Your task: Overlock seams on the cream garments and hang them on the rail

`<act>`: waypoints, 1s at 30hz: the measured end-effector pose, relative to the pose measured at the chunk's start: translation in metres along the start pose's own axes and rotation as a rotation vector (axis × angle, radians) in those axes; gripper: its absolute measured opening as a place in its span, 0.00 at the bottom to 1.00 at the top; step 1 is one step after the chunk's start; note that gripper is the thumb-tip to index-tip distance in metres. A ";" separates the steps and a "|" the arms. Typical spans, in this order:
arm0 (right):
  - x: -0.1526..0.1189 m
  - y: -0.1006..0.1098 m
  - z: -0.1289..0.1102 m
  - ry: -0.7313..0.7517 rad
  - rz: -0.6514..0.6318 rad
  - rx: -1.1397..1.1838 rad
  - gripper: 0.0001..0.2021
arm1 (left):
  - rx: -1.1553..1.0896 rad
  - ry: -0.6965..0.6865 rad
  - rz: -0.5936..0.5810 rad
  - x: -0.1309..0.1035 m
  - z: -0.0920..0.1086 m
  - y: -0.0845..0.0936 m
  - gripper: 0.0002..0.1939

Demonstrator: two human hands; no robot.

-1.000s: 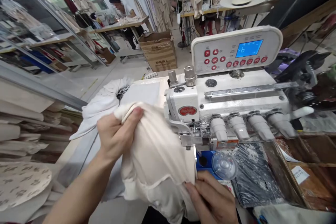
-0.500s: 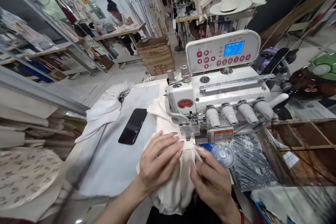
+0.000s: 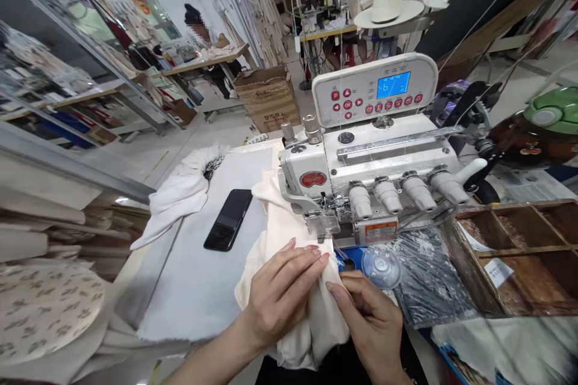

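Observation:
A cream piece of fabric [image 3: 286, 222] lies partly under the presser foot of a white overlock sewing machine [image 3: 374, 159] and hangs in folds toward my lap. My left hand [image 3: 284, 292] rests on it just in front of the foot, fingers stretched out side by side; its thumb is hidden. With thumb and bent fingers, my right hand [image 3: 372, 313] pinches the fabric's right edge, a little nearer to me than the foot. A scrap of blue-and-white thread shows by that edge.
A black phone [image 3: 228, 219] and a bunched white garment [image 3: 180, 192] lie on the table left of the machine. At right are a clear round lid [image 3: 382, 267] and a wooden compartment tray [image 3: 506, 258]. A cardboard box [image 3: 266, 99] stands behind. Other people sit farther back.
My right hand has moved slightly down and toward me with the fabric edge. My left hand has shifted a little right and nearer. The camera view has shifted slightly.

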State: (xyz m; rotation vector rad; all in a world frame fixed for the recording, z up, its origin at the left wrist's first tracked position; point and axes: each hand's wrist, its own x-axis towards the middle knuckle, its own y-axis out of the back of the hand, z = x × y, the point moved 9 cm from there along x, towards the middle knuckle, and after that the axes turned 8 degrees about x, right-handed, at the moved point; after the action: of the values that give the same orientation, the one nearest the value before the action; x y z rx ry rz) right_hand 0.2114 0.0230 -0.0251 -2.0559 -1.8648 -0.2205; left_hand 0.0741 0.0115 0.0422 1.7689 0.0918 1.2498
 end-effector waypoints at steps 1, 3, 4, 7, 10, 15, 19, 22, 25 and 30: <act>0.000 0.000 0.000 -0.009 0.001 -0.016 0.07 | 0.006 -0.001 -0.036 0.003 0.003 -0.001 0.15; 0.001 0.001 -0.003 0.002 0.000 -0.048 0.07 | 0.020 -0.012 -0.092 0.009 0.005 -0.002 0.18; 0.004 0.000 -0.006 0.022 -0.002 -0.060 0.06 | 0.017 -0.014 -0.107 0.012 0.002 -0.003 0.20; 0.012 -0.003 -0.018 0.113 0.010 -0.069 0.06 | -0.067 0.015 -0.133 0.012 -0.023 -0.008 0.23; 0.012 -0.003 -0.014 0.070 0.018 -0.031 0.06 | -0.145 0.236 -0.072 -0.013 -0.068 -0.014 0.21; -0.023 -0.032 0.043 -0.646 -0.292 0.495 0.13 | -0.182 0.788 -0.095 -0.125 -0.083 -0.014 0.30; -0.030 -0.046 0.054 -0.979 -0.394 0.615 0.24 | -0.336 0.710 -0.610 -0.167 -0.081 0.003 0.11; -0.012 -0.044 0.052 -0.832 -0.342 0.459 0.25 | 0.170 0.730 -0.367 -0.128 -0.172 0.083 0.14; 0.001 -0.036 0.037 -0.491 -0.229 0.223 0.28 | 0.528 0.545 -0.045 -0.059 -0.213 0.121 0.17; -0.003 -0.023 -0.014 0.061 -0.084 -0.044 0.22 | 0.238 0.193 0.164 0.000 -0.117 0.051 0.13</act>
State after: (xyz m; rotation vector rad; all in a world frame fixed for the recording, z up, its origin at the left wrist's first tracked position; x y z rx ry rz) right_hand 0.1896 0.0170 -0.0098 -1.9782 -1.9275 -0.3456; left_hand -0.0370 0.0576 0.0837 1.8826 0.2183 1.5817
